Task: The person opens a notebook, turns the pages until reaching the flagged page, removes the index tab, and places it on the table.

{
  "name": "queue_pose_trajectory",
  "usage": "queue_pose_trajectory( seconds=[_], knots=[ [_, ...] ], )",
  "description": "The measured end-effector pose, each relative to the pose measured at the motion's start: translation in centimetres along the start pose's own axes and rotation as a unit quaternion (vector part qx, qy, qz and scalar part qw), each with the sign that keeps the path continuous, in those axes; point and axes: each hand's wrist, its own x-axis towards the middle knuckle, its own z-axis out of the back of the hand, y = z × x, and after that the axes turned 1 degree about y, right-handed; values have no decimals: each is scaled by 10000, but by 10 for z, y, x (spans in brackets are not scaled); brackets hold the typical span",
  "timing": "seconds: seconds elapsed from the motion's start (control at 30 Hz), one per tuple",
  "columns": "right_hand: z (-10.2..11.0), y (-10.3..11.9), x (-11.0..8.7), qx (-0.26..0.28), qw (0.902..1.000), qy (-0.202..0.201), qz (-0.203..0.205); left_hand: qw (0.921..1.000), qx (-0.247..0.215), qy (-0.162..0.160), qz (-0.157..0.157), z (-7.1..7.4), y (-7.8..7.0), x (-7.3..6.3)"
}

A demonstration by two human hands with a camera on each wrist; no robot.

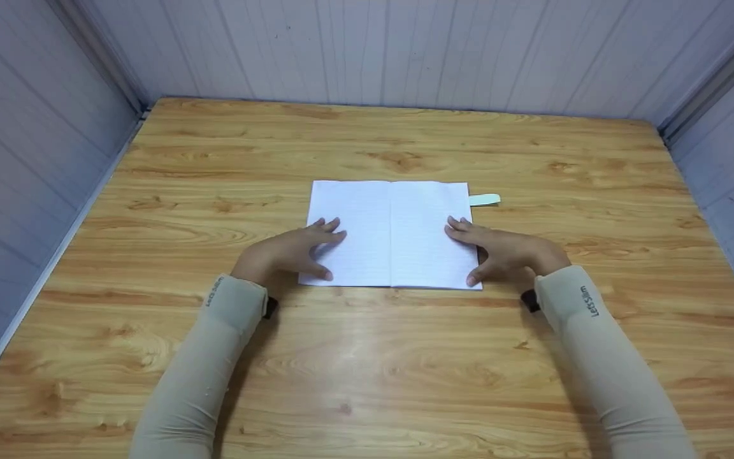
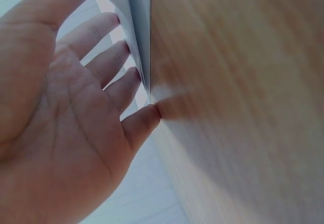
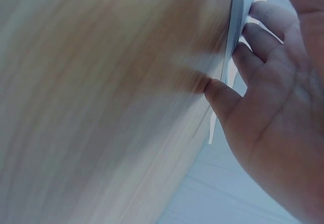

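An open notebook (image 1: 373,242) with white lined pages lies flat on the wooden table, its centre fold running away from the person. My left hand (image 1: 306,247) rests on the left page near its outer edge, fingers spread and thumb at the lower corner. On the opposite page my right hand (image 1: 493,248) lies the same way, fingertips on the paper by the right edge. A pale strip (image 1: 485,199) sticks out past the notebook's upper right side. In both wrist views the little fingertip meets the tabletop beside the notebook (image 2: 140,26), and the other fingertips touch the page.
The wood-grain table (image 1: 354,376) spreads around the notebook on all sides. Pale panelled walls (image 1: 354,51) enclose its back, left and right. Both forearms wear light sleeves (image 1: 609,357), with a dark band (image 1: 529,299) under each wrist.
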Motion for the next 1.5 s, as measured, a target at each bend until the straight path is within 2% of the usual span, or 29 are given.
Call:
queue_pose_trajectory(
  seconds=[0.33,0.7,1.03,1.17,1.27,1.5],
  knots=[
    [0,-1,1,193,9998,-74,31,10000,38,-2,56,0,1,1],
    [1,-3,3,309,9991,-3,300,9999,127,40,43,-1,1,1],
    [1,-2,3,325,9992,25,242,9983,580,23,47,1,-10,2],
    [2,-3,3,304,9993,42,212,9972,737,4,157,2,-19,3],
    [2,-3,4,303,9993,54,207,9961,867,-128,135,3,-25,4],
    [2,-3,3,241,9996,8,173,9918,994,-772,-224,-3,-38,14]
  ],
)
